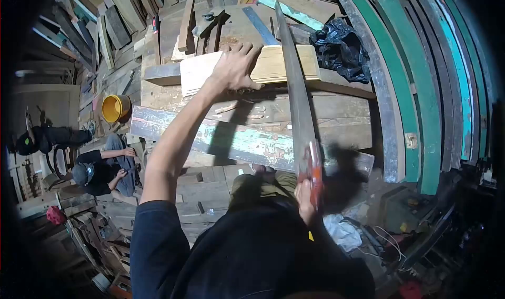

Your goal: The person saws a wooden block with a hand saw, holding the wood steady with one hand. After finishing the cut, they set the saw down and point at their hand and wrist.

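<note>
A pale wooden board (200, 70) lies across the workbench in front of me. My left hand (236, 67) grips it from above, fingers over the far edge and thumb on the near side. My right hand (306, 201) is closed round the red handle of a handsaw (296, 93). The saw's long blade points away from me and crosses the board near its right end, to the right of my left hand. Whether the teeth have cut into the wood cannot be made out.
A weathered, paint-flaked plank (236, 141) runs along the bench's near side. A black plastic bag (342, 49) sits right of the board. Long green planks (421, 88) stand at the right. On the left are a yellow bucket (114, 108) and a seated person (105, 170).
</note>
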`<act>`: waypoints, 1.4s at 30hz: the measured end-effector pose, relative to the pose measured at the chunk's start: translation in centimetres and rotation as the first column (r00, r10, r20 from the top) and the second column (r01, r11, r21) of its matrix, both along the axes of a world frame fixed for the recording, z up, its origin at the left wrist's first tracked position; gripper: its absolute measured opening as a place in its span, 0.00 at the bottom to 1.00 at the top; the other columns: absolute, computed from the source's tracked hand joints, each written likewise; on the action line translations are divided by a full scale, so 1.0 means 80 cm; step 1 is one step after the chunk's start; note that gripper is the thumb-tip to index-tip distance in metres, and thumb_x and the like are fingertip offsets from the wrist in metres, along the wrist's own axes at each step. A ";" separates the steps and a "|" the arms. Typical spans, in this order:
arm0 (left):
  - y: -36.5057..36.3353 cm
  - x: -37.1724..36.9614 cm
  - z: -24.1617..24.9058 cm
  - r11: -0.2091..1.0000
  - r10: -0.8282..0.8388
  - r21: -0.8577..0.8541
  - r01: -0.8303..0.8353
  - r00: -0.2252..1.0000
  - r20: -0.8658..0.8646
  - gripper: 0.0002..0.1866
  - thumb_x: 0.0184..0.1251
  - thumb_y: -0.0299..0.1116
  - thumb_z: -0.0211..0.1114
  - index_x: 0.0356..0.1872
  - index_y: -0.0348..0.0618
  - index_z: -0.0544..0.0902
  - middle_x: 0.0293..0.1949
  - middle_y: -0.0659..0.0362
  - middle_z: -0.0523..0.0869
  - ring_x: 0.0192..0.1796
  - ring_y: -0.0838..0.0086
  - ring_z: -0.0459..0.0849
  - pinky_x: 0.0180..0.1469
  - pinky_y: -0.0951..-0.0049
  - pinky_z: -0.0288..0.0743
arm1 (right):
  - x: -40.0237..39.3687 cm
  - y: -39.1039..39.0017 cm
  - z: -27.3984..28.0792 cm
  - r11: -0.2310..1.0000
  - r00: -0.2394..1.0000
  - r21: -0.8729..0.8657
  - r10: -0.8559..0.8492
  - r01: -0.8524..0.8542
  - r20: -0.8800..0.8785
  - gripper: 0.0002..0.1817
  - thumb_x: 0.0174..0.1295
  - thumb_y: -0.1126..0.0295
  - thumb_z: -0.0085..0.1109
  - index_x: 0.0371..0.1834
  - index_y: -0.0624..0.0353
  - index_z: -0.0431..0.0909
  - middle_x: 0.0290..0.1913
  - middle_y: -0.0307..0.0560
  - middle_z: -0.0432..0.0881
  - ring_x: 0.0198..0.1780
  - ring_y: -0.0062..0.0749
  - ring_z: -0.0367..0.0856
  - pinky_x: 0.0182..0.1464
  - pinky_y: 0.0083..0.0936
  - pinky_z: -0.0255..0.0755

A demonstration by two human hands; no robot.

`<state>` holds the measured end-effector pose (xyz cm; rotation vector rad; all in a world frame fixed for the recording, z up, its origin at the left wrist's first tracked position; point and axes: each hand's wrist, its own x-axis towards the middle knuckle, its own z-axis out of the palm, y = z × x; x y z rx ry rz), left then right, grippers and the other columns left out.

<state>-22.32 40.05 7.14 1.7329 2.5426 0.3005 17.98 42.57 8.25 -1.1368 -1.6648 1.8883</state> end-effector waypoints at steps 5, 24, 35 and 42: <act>0.004 -0.002 0.011 0.998 0.003 -0.066 0.000 0.999 0.054 0.64 0.40 0.64 0.81 0.79 0.45 0.62 0.63 0.45 0.77 0.68 0.47 0.76 0.65 0.38 0.70 | -0.052 0.038 -0.038 0.808 0.957 0.520 0.183 -0.277 0.226 0.08 0.78 0.68 0.57 0.49 0.61 0.81 0.31 0.35 0.76 0.26 0.13 0.70 0.27 0.15 0.61; -0.002 0.003 0.005 1.000 0.005 0.011 -0.006 0.999 0.045 0.63 0.39 0.61 0.81 0.78 0.43 0.63 0.62 0.45 0.77 0.69 0.43 0.73 0.67 0.36 0.68 | -0.001 -0.002 0.001 0.895 0.986 0.428 0.070 -0.128 0.149 0.08 0.73 0.72 0.59 0.47 0.64 0.84 0.23 0.50 0.80 0.24 0.41 0.82 0.31 0.35 0.75; -0.001 0.004 0.000 0.999 0.021 0.030 -0.020 0.999 -0.043 0.63 0.37 0.64 0.81 0.76 0.42 0.65 0.62 0.45 0.77 0.67 0.47 0.74 0.67 0.40 0.66 | 0.036 -0.028 -0.021 0.997 0.997 0.080 -0.022 0.016 0.075 0.09 0.72 0.72 0.59 0.51 0.62 0.83 0.29 0.45 0.80 0.28 0.27 0.80 0.30 0.29 0.69; 0.001 -0.002 -0.005 0.998 -0.001 0.059 0.001 1.000 -0.004 0.62 0.38 0.61 0.82 0.77 0.42 0.65 0.62 0.46 0.77 0.66 0.46 0.75 0.65 0.40 0.69 | -0.064 0.048 -0.063 0.816 0.988 0.557 0.115 -0.154 0.105 0.07 0.70 0.71 0.63 0.37 0.65 0.81 0.25 0.58 0.78 0.27 0.56 0.80 0.31 0.44 0.70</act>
